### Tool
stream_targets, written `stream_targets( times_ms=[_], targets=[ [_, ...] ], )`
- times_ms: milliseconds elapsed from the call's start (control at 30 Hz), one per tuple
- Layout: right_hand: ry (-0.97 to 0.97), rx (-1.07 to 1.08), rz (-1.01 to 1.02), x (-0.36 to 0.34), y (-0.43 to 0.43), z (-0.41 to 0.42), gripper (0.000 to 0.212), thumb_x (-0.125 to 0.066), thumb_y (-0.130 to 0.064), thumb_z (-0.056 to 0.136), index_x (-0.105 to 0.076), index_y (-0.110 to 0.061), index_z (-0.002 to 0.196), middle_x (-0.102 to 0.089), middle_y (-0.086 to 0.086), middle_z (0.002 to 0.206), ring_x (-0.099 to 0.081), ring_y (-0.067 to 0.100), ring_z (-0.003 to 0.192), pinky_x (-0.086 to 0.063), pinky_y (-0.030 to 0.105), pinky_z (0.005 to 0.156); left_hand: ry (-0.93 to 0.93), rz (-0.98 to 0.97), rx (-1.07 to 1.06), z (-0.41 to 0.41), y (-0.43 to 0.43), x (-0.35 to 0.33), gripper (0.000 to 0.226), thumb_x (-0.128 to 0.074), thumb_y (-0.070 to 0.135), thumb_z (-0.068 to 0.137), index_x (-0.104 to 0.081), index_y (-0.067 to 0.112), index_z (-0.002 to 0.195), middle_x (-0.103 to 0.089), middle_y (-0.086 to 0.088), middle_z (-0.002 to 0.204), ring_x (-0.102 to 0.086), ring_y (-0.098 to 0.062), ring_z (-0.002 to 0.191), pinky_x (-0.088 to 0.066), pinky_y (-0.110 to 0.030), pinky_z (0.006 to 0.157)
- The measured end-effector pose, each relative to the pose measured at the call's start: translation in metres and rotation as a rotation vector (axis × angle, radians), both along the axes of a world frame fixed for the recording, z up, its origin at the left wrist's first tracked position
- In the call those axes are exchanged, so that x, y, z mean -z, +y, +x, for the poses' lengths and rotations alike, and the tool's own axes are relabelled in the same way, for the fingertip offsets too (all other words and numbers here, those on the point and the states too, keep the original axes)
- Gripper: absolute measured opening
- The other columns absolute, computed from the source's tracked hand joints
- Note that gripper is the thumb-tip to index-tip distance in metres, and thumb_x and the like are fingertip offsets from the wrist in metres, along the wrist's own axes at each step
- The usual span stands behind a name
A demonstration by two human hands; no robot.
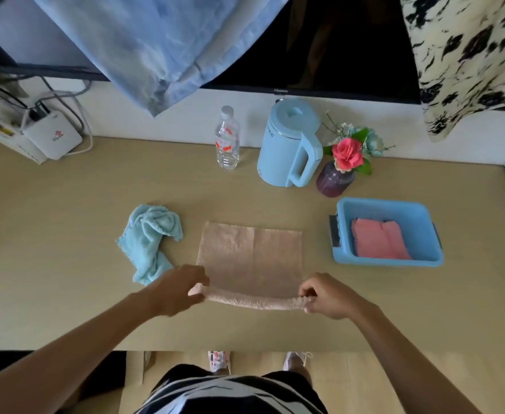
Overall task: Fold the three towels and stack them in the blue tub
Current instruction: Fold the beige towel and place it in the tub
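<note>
A beige towel (249, 255) lies flat in the middle of the table, its near edge lifted off the surface. My left hand (178, 289) pinches the near left corner and my right hand (326, 295) pinches the near right corner. A light blue towel (151, 236) lies crumpled to the left of it. The blue tub (343, 234) stands at the right with a folded pink towel (379, 243) flat inside it.
At the back of the table stand a clear water bottle (227, 138), a light blue kettle (290, 144) and a purple vase with flowers (336, 177). A white router with cables (52, 138) sits at the back left. A screen (335, 55) hangs behind.
</note>
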State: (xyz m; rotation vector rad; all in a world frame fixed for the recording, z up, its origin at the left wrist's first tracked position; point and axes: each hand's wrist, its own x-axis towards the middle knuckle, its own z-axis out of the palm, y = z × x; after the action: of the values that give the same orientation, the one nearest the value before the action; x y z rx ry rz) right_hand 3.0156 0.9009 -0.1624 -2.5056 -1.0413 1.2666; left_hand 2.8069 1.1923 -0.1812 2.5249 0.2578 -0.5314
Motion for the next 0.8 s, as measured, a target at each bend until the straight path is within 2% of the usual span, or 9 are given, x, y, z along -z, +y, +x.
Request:
stream_targets(
  times_ms=[133, 167, 267, 333, 400, 467, 533, 633, 800],
  targets=[
    [0.078, 0.110, -0.018, 0.022, -0.012, -0.012, 0.021, -0.073, -0.012, 0.081, -0.072, -0.020, 0.101, -0.069, -0.001, 0.100, -0.066, 0.017, 0.093, -0.052, 0.031, 0.079, 0.079, -0.031, -0.077, -0.009, -0.009, 0.025, 0.036, -0.064, 0.039, 0.092, -0.064, 0.026, 0.125, -0.062, 0.009, 0.128, -0.052, -0.013, 0.123, -0.038, -0.031, 0.106],
    [0.088, 0.154, 0.005, 0.027, -0.013, -0.012, 0.019, -0.073, -0.011, 0.080, -0.070, -0.023, 0.094, -0.070, -0.002, 0.097, -0.066, 0.017, 0.089, -0.052, 0.030, 0.075, 0.071, -0.047, -0.103, -0.007, -0.010, 0.026, 0.031, -0.065, 0.038, 0.091, -0.067, 0.025, 0.119, -0.065, 0.007, 0.121, -0.056, -0.014, 0.116, -0.042, -0.033, 0.102],
    [0.102, 0.308, 0.099, 0.039, -0.015, -0.006, 0.019, -0.076, -0.011, 0.075, -0.064, -0.024, 0.078, -0.064, -0.008, 0.079, -0.059, 0.014, 0.075, -0.044, 0.029, 0.068, -0.031, -0.097, -0.176, 0.004, -0.009, 0.032, 0.010, -0.069, 0.024, 0.086, -0.070, 0.015, 0.081, -0.066, 0.007, 0.075, -0.062, -0.015, 0.075, -0.047, -0.032, 0.071],
    [0.102, 0.421, 0.190, 0.045, -0.014, -0.001, 0.026, -0.076, -0.006, 0.073, -0.057, -0.023, 0.069, -0.056, -0.010, 0.067, -0.051, 0.010, 0.064, -0.039, 0.029, 0.064, -0.086, -0.093, -0.256, 0.015, -0.008, 0.033, 0.012, -0.069, 0.013, 0.084, -0.066, 0.012, 0.073, -0.061, 0.008, 0.065, -0.060, -0.016, 0.063, -0.046, -0.030, 0.063],
    [0.110, 0.534, 0.260, 0.053, -0.011, 0.005, 0.022, -0.075, -0.001, 0.078, -0.058, -0.015, 0.073, -0.058, -0.005, 0.066, -0.053, 0.008, 0.058, -0.041, 0.026, 0.061, -0.131, -0.082, -0.339, 0.028, -0.006, 0.036, 0.010, -0.068, 0.011, 0.085, -0.066, 0.009, 0.076, -0.063, 0.003, 0.065, -0.060, -0.018, 0.061, -0.044, -0.027, 0.060],
    [0.084, 0.609, 0.311, 0.061, -0.005, 0.011, 0.015, -0.074, -0.004, 0.082, -0.061, -0.010, 0.082, -0.061, -0.001, 0.072, -0.054, 0.007, 0.062, -0.041, 0.020, 0.061, -0.148, -0.084, -0.411, 0.041, -0.004, 0.040, 0.008, -0.069, 0.011, 0.085, -0.065, 0.007, 0.078, -0.060, 0.001, 0.064, -0.057, -0.019, 0.060, -0.039, -0.022, 0.056],
    [0.046, 0.640, 0.360, 0.070, 0.001, 0.017, 0.013, -0.072, -0.007, 0.086, -0.061, -0.013, 0.084, -0.063, 0.003, 0.077, -0.053, 0.009, 0.067, -0.040, 0.023, 0.063, -0.166, -0.098, -0.449, 0.052, -0.002, 0.045, 0.006, -0.071, 0.010, 0.083, -0.066, 0.008, 0.080, -0.060, 0.001, 0.065, -0.057, -0.021, 0.060, -0.041, -0.027, 0.058],
    [0.013, 0.661, 0.401, 0.082, 0.010, 0.025, 0.003, -0.065, -0.005, 0.090, -0.064, -0.008, 0.091, -0.068, 0.012, 0.086, -0.056, 0.014, 0.072, -0.043, 0.026, 0.064, -0.173, -0.085, -0.492, 0.062, 0.002, 0.055, 0.006, -0.071, 0.011, 0.082, -0.068, 0.010, 0.087, -0.062, -0.001, 0.068, -0.056, -0.023, 0.062, -0.041, -0.029, 0.061],
    [-0.057, 0.647, 0.407, 0.099, 0.019, 0.031, 0.007, -0.062, -0.005, 0.092, -0.063, -0.011, 0.089, -0.061, -0.002, 0.076, -0.051, 0.011, 0.064, -0.039, 0.017, 0.053, -0.117, -0.032, -0.544, 0.069, 0.005, 0.069, 0.012, -0.070, 0.013, 0.083, -0.067, 0.009, 0.095, -0.070, -0.010, 0.079, -0.063, -0.028, 0.072, -0.050, -0.036, 0.067]
  ],
)
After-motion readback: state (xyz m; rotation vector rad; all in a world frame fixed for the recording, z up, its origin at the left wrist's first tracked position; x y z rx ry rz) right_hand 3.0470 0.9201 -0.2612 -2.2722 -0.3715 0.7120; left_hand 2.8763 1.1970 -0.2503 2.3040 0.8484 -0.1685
